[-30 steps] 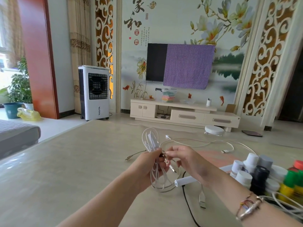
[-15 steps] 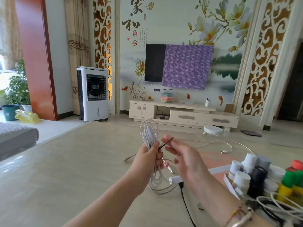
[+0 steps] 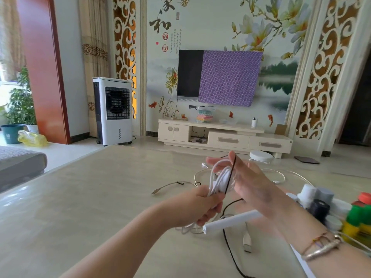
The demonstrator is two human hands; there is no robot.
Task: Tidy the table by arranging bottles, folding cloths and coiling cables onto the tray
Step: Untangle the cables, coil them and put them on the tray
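Looking out over a big beige marble-look surface (image 3: 84,197), we've got a living room behind it: an air cooler (image 3: 113,111) far left, a low cream TV cabinet (image 3: 224,135) against the mural wall, and a TV (image 3: 190,73) half covered by a purple cloth (image 3: 228,77). A potted plant (image 3: 21,101) sits far left by the window.

On the surface, loose white cables (image 3: 281,173) trail far right, and a cluster of bottles (image 3: 321,205) stands at the near right on the white tray (image 3: 230,220).

Our left hand (image 3: 198,209) has its grip clenched around the bottom of a white cable bundle (image 3: 220,181), held up above the surface. Our right hand (image 3: 247,177) is spread out, fingers straight, pressed against the bundle with a thin black tie (image 3: 230,175) running across it.

Compared to half a second back, the right hand was pinching that tie at its tip; now it's flattened out and swung further up and right, with the tie pulled along the coil. Left hand hasn't let go.
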